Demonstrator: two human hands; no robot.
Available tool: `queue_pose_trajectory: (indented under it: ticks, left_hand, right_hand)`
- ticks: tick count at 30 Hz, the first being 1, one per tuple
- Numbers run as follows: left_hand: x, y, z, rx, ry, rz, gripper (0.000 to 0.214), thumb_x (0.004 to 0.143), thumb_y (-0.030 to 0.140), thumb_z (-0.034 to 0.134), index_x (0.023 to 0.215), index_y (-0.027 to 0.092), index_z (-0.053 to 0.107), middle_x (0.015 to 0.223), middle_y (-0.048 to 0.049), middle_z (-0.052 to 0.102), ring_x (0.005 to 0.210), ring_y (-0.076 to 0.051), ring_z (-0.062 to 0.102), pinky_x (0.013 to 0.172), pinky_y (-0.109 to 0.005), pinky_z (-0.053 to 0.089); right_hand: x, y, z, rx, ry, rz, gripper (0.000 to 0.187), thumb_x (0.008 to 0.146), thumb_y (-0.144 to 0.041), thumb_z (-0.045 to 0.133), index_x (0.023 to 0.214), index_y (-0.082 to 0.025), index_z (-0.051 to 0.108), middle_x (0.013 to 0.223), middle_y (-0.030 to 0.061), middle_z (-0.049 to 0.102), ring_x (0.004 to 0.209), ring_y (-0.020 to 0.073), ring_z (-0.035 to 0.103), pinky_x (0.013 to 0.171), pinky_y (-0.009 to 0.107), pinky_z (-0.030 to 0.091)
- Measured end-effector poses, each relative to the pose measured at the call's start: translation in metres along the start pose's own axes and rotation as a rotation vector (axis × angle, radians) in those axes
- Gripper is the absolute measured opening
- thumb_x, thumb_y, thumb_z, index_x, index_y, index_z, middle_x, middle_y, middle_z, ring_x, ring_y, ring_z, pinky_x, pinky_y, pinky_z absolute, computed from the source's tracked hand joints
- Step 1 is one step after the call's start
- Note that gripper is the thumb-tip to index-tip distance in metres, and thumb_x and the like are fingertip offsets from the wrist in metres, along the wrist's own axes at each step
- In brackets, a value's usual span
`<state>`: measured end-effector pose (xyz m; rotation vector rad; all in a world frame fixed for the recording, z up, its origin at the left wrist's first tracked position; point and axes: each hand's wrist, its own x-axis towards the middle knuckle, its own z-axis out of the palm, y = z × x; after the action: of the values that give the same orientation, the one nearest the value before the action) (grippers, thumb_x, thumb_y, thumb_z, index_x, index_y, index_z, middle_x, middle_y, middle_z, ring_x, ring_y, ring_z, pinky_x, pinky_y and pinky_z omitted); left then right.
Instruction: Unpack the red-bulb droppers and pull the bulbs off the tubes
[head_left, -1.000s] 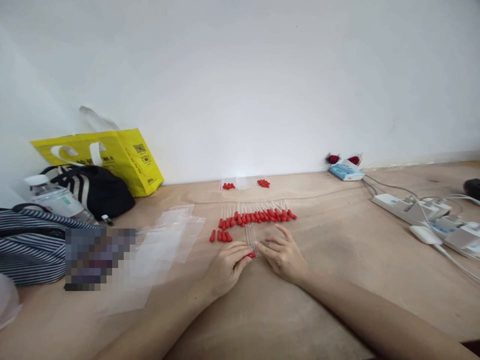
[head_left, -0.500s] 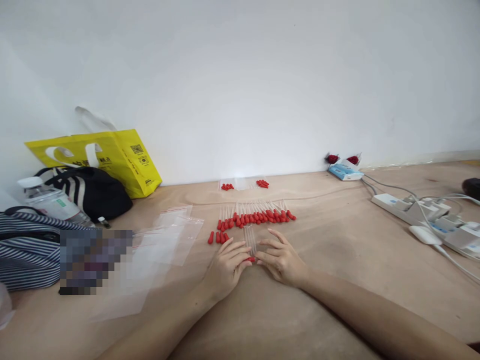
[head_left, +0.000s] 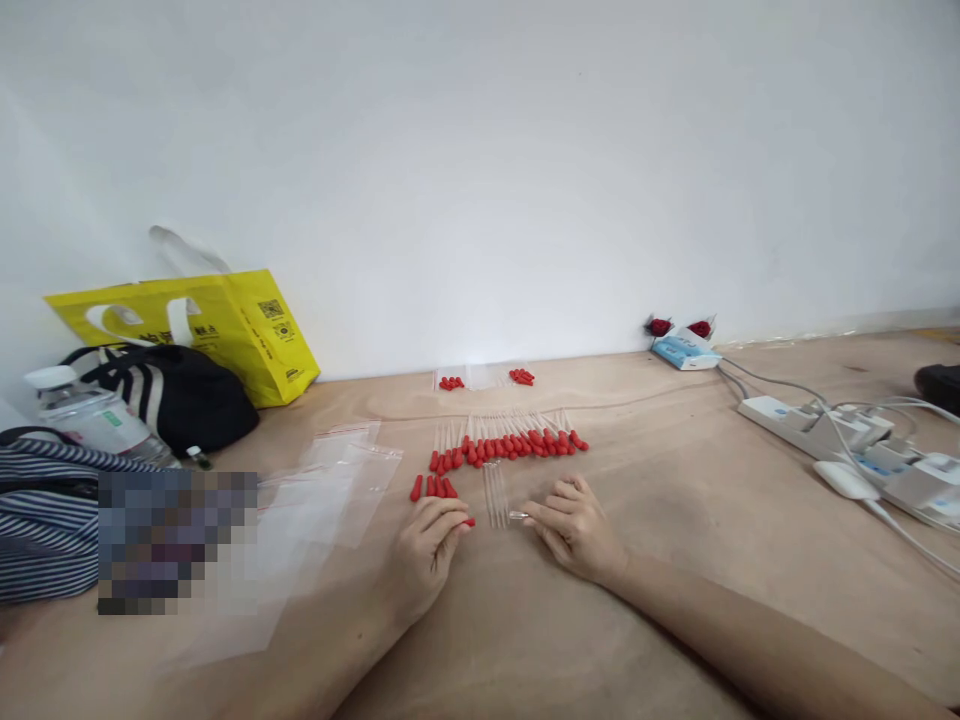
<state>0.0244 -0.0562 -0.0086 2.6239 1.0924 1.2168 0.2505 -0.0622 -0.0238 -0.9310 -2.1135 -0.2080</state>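
My left hand (head_left: 433, 535) is closed on a red rubber dropper bulb (head_left: 469, 522), whose end shows past the fingertips. My right hand (head_left: 574, 525) pinches a clear glass dropper tube (head_left: 518, 515), its end pointing left toward the bulb but apart from it. Between my hands lie several bare glass tubes (head_left: 495, 495), side by side. Beyond them is a row of droppers with red bulbs fitted (head_left: 517, 445), tips pointing away. Several loose red bulbs (head_left: 429, 487) lie just above my left hand.
Clear zip bags (head_left: 322, 500) overlap on the left of the table. At the wall lie small bags with red bulbs (head_left: 523, 377). A yellow bag (head_left: 277, 340), black bag (head_left: 202, 400) and bottle (head_left: 105, 420) stand left. Right are a power strip (head_left: 795, 415) and tissue pack (head_left: 684, 350).
My hands have moved apart from where they met. The bulb in my left hand went left, and the glass tube in my right hand now shows separate from it.
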Motion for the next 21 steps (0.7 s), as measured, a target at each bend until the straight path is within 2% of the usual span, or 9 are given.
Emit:
queue_pose_trajectory:
  ticks: [3,6,9,13,17,21]
  left_hand:
    - [0.003,-0.007,-0.006,0.034,0.070,-0.197,0.021,0.082,0.026,0.044,0.089,0.019,0.063,0.079,-0.0043,0.054,0.070,-0.013,0.055,0.062,-0.025,0.048]
    - [0.009,-0.024,-0.016,0.066,0.150,-0.412,0.027,0.079,0.030,0.044,0.094,0.017,0.063,0.078,-0.0045,0.052,0.067,-0.014,0.054,0.060,-0.027,0.048]
    - [0.014,-0.041,-0.027,0.064,0.192,-0.537,0.030,0.075,0.033,0.046,0.093,0.016,0.064,0.078,-0.0047,0.054,0.064,-0.014,0.055,0.059,-0.028,0.049]
    - [0.014,-0.052,-0.026,0.045,0.157,-0.594,0.031,0.072,0.035,0.049,0.089,0.014,0.063,0.075,-0.0049,0.057,0.060,-0.014,0.055,0.059,-0.029,0.050]
    - [0.012,-0.050,-0.016,0.042,0.119,-0.577,0.027,0.070,0.033,0.050,0.085,0.015,0.063,0.074,-0.0044,0.058,0.062,-0.015,0.057,0.062,-0.031,0.051]
    - [0.011,-0.047,-0.014,0.087,0.097,-0.548,0.024,0.069,0.035,0.054,0.084,0.019,0.063,0.075,-0.0028,0.056,0.066,-0.016,0.057,0.064,-0.032,0.052]
  right_hand:
    - [-0.002,0.003,0.005,-0.029,-0.012,0.085,0.024,0.086,-0.022,0.043,0.103,-0.020,0.059,0.062,0.0008,0.056,0.056,0.0116,0.048,0.061,0.028,0.035]
    - [-0.002,0.006,0.012,-0.033,-0.039,0.175,0.032,0.085,-0.016,0.037,0.113,-0.015,0.053,0.069,0.0037,0.054,0.062,0.0134,0.049,0.060,0.027,0.038]
    - [0.000,0.012,0.020,-0.011,-0.063,0.232,0.036,0.083,-0.011,0.034,0.116,-0.013,0.050,0.073,0.0050,0.051,0.066,0.0144,0.049,0.061,0.025,0.041]
    - [0.003,0.018,0.028,0.007,-0.068,0.281,0.035,0.081,-0.008,0.035,0.110,-0.014,0.054,0.075,0.0055,0.050,0.067,0.0146,0.050,0.063,0.025,0.044]
    - [0.008,0.019,0.034,0.005,-0.041,0.316,0.030,0.078,-0.005,0.037,0.095,-0.015,0.060,0.074,0.0055,0.051,0.068,0.0150,0.052,0.064,0.026,0.045]
    - [0.014,0.015,0.042,0.039,-0.001,0.346,0.031,0.074,-0.002,0.039,0.092,-0.015,0.061,0.074,0.0059,0.052,0.068,0.0151,0.053,0.064,0.026,0.047]
